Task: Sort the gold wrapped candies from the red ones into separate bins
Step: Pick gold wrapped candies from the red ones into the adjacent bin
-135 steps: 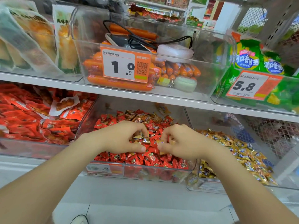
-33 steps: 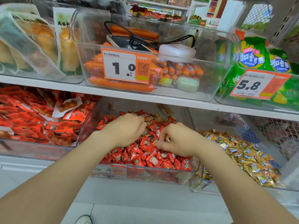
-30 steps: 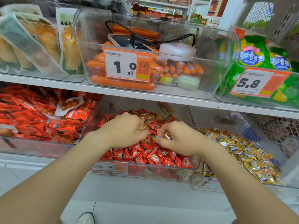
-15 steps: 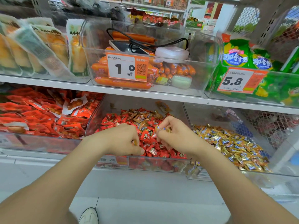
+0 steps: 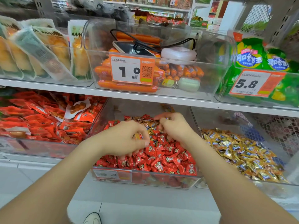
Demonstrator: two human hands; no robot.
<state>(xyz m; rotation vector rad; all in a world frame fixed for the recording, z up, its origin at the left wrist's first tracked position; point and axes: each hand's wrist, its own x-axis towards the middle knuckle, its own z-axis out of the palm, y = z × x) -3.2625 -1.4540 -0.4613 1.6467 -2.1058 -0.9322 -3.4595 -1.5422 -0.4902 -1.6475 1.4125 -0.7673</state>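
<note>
Right hand (image 5: 175, 128) has shifted to the back of the middle bin (image 5: 145, 180), fingers curled, pinching a gold candy (image 5: 168, 118); left hand (image 5: 121, 139) hangs over the red candies (image 5: 161, 160) at the front, thumb meeting fingertips, pinch contents blurred, cannot tell. Other gold candies (image 5: 239, 152) fill the right bin (image 5: 267, 189); left price tag (image 5: 131, 70) above reads "1.0", right price tag (image 5: 252, 84) "5.8".

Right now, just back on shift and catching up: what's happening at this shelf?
A person has both hands in the middle bin, picking through red candies. The left hand curls over the pile's middle; the right hand is further back, where gold candies are mixed in. What either holds is too blurred to tell. The right bin holds gold ones.
</note>
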